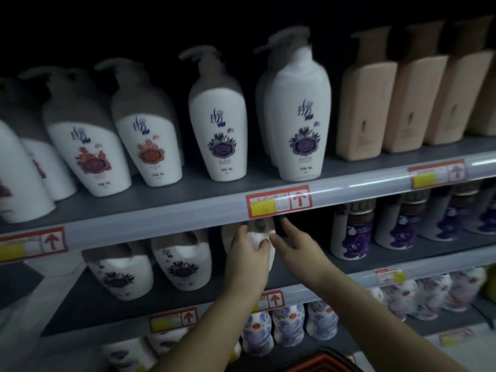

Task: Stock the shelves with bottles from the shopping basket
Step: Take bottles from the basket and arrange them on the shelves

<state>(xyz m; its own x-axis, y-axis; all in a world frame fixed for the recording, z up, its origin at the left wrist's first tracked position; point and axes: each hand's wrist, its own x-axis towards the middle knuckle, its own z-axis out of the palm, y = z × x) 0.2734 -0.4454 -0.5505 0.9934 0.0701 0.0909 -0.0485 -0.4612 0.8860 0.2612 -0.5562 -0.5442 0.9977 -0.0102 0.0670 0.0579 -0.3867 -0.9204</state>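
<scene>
My left hand point(248, 261) curls round a white pump bottle with a brown top point(259, 233), which stands on the grey middle shelf point(346, 264). My right hand point(294, 247) is just beside it, fingers straight.

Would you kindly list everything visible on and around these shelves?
white pump bottles: at least six, white with grey-brown tops, top shelf left to middle
beige bottles: at least three, beige, top shelf right
flower bottles: two, white with dark flower, middle shelf left
held bottle: one, white, middle shelf centre
purple-label bottles: several, purple and white, middle shelf right
patterned bottles: several, white with blue print, lower shelf
price tags: several, red and yellow, shelf edges
basket: one, red, bottom edge
left hand: grips held bottle
right hand: fingers straight, right of held bottle
</scene>
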